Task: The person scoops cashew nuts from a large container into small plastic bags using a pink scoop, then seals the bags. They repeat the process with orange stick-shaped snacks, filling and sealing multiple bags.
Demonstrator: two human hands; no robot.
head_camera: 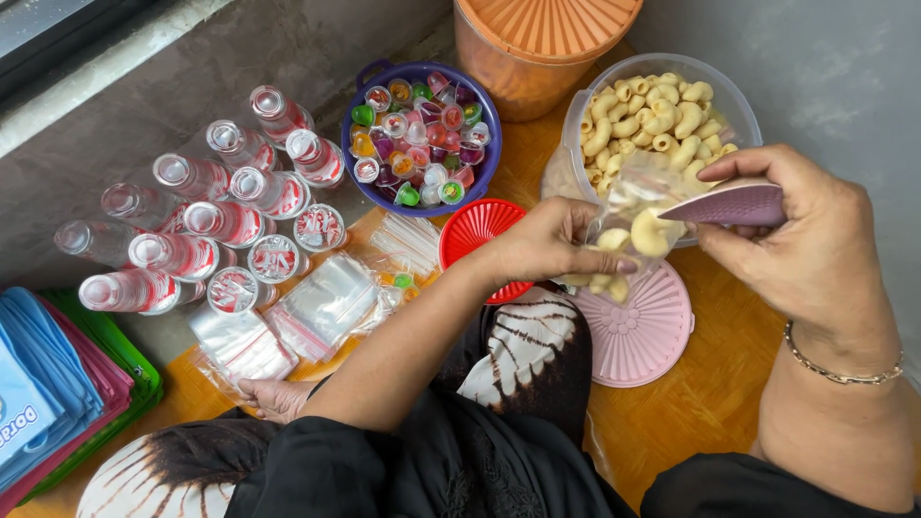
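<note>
Clear plastic bag (628, 225), soft, light, likely slippery, held over a pink lid (645, 331); left hand (552, 242) pinches its mouth, the best hold | right hand (806, 240) grips a purple scoop (731, 204) tipping in brittle shell-shaped crackers (652, 232) | tub of crackers (739, 101) behind

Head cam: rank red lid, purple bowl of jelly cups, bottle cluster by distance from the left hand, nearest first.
Measured from the left hand, which pinches a clear bag:
1. Red lid – right beside the hand's wrist side, on the mat.
2. Purple bowl of jelly cups – up and to the left, beyond the red lid.
3. Bottle cluster – farthest, far left of the frame.
</note>
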